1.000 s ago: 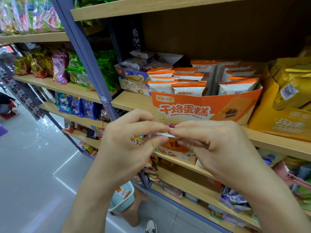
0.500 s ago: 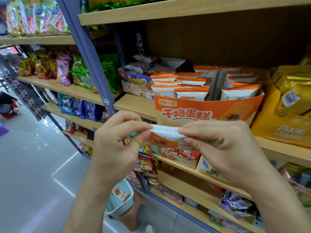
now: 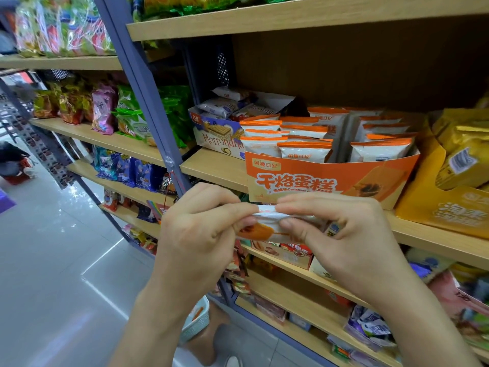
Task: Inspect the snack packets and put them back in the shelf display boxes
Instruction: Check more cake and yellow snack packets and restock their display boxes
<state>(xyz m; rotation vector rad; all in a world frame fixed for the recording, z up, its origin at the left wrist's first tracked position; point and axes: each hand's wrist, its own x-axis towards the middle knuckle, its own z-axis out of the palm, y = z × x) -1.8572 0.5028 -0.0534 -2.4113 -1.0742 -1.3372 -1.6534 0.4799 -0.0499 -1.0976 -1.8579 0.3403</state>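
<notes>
Since half a second ago our two hands have drawn together along the snack packet (image 3: 266, 217): the gap between the forefingers has closed, and their tips now nearly meet over its top edge. Our left hand (image 3: 195, 234) pinches the packet's left end between thumb and forefinger. Our right hand (image 3: 352, 239) pinches the right end the same way, its other fingers curled behind.

We hold the packet, white with an orange picture on its face, lengthwise in the air just before the front edge of the shelf (image 3: 211, 168). It is level with the lower front wall of the orange display box (image 3: 330, 178). That box stands at the shelf's front edge and holds rows of upright packets (image 3: 304, 153), white with orange tops.

A yellow box (image 3: 436, 210) stands just beside it toward the right end of the shelf. A white and blue wafer box (image 3: 217, 136) sits beside it toward the left end, farther back. A white basket (image 3: 197, 323) shows below our left forearm.
</notes>
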